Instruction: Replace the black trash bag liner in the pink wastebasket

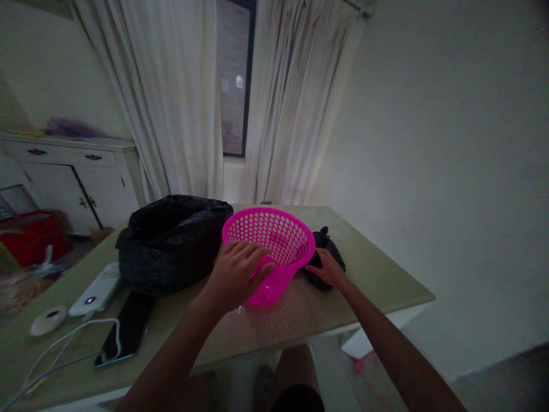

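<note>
Pink plastic mesh basket (274,252) stands upright on the table (377,274), its near rim under the left hand (238,272); that hand lies fingers spread over rim and wall, not closed around it; just right of the basket, the right hand (328,269) rests flat on a small black bag (328,246); left of the left hand lies a large black bag (169,240), touching the basket; nearer, a phone (126,329).
</note>
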`<state>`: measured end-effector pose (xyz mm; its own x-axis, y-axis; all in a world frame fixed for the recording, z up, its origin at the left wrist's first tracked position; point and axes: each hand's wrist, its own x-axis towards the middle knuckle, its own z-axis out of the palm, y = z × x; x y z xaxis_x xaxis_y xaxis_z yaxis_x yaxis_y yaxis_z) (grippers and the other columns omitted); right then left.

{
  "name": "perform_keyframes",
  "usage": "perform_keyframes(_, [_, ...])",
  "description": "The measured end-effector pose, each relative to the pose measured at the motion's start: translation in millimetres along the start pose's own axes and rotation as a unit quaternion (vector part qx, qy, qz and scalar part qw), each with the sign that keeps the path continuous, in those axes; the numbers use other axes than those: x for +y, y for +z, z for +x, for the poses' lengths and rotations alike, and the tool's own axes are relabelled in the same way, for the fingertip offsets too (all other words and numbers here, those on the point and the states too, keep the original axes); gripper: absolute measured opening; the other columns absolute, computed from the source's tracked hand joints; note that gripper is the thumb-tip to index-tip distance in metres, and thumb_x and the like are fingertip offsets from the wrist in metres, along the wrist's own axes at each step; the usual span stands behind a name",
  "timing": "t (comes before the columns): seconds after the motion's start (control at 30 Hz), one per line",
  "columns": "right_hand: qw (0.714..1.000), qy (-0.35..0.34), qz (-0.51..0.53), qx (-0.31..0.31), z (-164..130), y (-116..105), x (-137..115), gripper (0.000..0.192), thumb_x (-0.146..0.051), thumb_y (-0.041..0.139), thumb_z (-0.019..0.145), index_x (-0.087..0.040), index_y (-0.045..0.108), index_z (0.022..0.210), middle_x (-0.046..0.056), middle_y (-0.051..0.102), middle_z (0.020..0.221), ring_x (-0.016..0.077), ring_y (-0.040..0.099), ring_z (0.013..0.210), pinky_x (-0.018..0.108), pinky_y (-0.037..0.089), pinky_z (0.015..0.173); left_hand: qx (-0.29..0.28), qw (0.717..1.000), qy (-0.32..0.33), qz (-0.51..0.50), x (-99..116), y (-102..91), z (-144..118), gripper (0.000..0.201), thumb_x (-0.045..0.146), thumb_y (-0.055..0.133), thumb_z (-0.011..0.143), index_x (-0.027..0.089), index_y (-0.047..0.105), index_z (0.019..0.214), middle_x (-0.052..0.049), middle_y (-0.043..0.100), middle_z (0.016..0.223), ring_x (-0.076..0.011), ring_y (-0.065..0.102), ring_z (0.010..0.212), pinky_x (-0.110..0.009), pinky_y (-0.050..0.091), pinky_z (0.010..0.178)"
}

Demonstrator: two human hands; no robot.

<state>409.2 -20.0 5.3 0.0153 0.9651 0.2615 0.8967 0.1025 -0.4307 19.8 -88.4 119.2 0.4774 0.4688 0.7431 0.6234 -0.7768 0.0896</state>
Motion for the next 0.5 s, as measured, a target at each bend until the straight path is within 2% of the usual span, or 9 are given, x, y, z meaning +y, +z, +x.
perform_keyframes(0.07, [0.999, 0.023, -0.022, -0.006, -9, 5, 7, 0.062, -0.029, 0.078, 0.081, -0.014, 0.069, 0.141, 0.021, 0.071, 0.137, 0.0366, 0.067, 0.129, 0.050, 0.051, 0.115, -0.040, 0.998, 0.033, 0.026, 9, 8.7, 4, 0.035, 0.041, 0.050, 0.115, 0.021, 0.071, 0.096, -0.004, 0.077, 0.090, -0.0256, 0.070, 0.088, -0.044, 0.041, 0.089])
perform_keyframes(0.13, [0.996, 0.079, -0.007, 0.048, -6, -7, 15, 0.043, -0.022, 0.065, 0.086, -0.016, 0.075, 0.127, 0.017, 0.075, 0.125, 0.0320, 0.070, 0.120, 0.045, 0.053, 0.111, -0.048, 0.997, 0.042, 0.041, 11, 11.2, 3, 0.040, 0.039, 0.050, 0.115, 0.022, 0.066, 0.084, -0.003, 0.072, 0.080, -0.0245, 0.067, 0.080, -0.044, 0.039, 0.083])
perform_keyframes(0.23, [0.972, 0.146, 0.045, 0.176, 14, -49, 23, 0.032, -0.031, 0.050, 0.095, -0.017, 0.075, 0.109, 0.017, 0.076, 0.115, 0.0306, 0.069, 0.114, 0.046, 0.053, 0.107, -0.045, 0.998, 0.044, 0.029, 9, 7.0, 0, 0.039, 0.040, 0.050, 0.115, 0.022, 0.064, 0.083, -0.001, 0.070, 0.078, -0.0232, 0.066, 0.078, -0.042, 0.038, 0.081])
perform_keyframes(0.3, [0.932, 0.163, 0.126, 0.299, 30, -87, 18, 0.034, -0.042, 0.053, 0.092, -0.016, 0.073, 0.101, 0.016, 0.075, 0.109, 0.0318, 0.067, 0.109, 0.050, 0.052, 0.107, -0.047, 0.998, 0.044, 0.023, 8, 3.6, -1, 0.039, 0.040, 0.050, 0.115, 0.022, 0.064, 0.083, -0.001, 0.070, 0.079, -0.0227, 0.066, 0.078, -0.042, 0.038, 0.080])
perform_keyframes(0.33, [0.907, 0.152, 0.178, 0.350, 37, -108, 10, 0.034, -0.045, 0.056, 0.089, -0.016, 0.072, 0.098, 0.014, 0.074, 0.105, 0.0307, 0.066, 0.105, 0.050, 0.052, 0.105, -0.050, 0.998, 0.043, 0.021, 7, 2.6, -1, 0.040, 0.040, 0.049, 0.115, 0.022, 0.064, 0.083, -0.001, 0.070, 0.079, -0.0227, 0.066, 0.078, -0.042, 0.039, 0.080])
perform_keyframes(0.4, [0.860, 0.089, 0.304, 0.400, 48, -151, -15, 0.038, -0.048, 0.062, 0.084, -0.015, 0.074, 0.099, 0.010, 0.073, 0.099, 0.0259, 0.067, 0.095, 0.046, 0.054, 0.098, -0.057, 0.998, 0.034, 0.016, 7, 2.3, 0, 0.041, 0.042, 0.048, 0.115, 0.022, 0.065, 0.084, -0.001, 0.070, 0.079, -0.0228, 0.067, 0.078, -0.042, 0.040, 0.080])
perform_keyframes(0.5, [0.822, -0.037, 0.428, 0.373, 56, -212, -67, 0.045, -0.052, 0.074, 0.081, -0.016, 0.075, 0.107, 0.008, 0.074, 0.101, 0.0229, 0.069, 0.088, 0.042, 0.058, 0.089, -0.061, 0.998, 0.003, -0.011, 8, 2.9, 4, 0.043, 0.042, 0.045, 0.116, 0.022, 0.065, 0.084, -0.001, 0.070, 0.077, -0.0219, 0.068, 0.075, -0.040, 0.043, 0.077])
